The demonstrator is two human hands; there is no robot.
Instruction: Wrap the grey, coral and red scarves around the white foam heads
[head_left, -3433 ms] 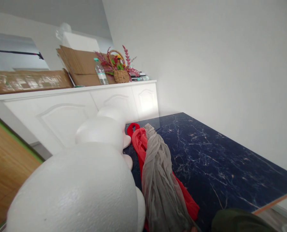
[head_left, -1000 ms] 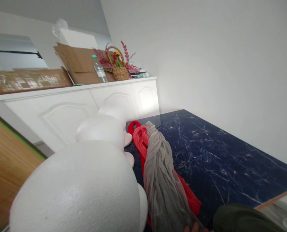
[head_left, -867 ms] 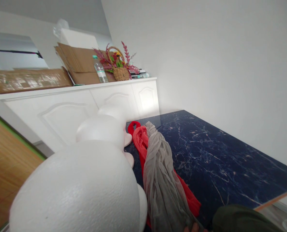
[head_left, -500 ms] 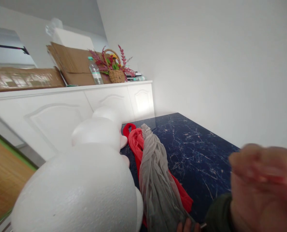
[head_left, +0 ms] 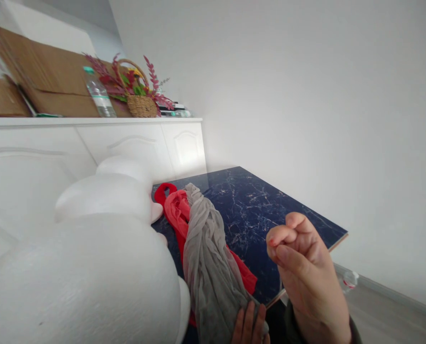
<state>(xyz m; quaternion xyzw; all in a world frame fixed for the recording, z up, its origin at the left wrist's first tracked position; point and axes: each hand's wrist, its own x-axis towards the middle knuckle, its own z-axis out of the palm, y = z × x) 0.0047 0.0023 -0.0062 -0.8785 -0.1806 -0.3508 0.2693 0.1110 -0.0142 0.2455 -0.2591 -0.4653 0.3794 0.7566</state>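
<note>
Right hand (head_left: 304, 272) is up in the air over the board, fingers curled in loosely, nothing in it that I can see. Left hand's fingers (head_left: 249, 325) sit against the bottom of a twisted grey mesh fabric (head_left: 206, 258), but I honestly can't tell if they're gripping. That fabric lies over a red cloth (head_left: 175, 210) on a dark blue marble-look board (head_left: 256, 200), right beside some big white foam shapes (head_left: 77, 282). Looks super light, soft and slippy, so I'd grab the thick twisted bunch, not the sheer edges. Its lower end gets cut off by the frame, though.
</note>
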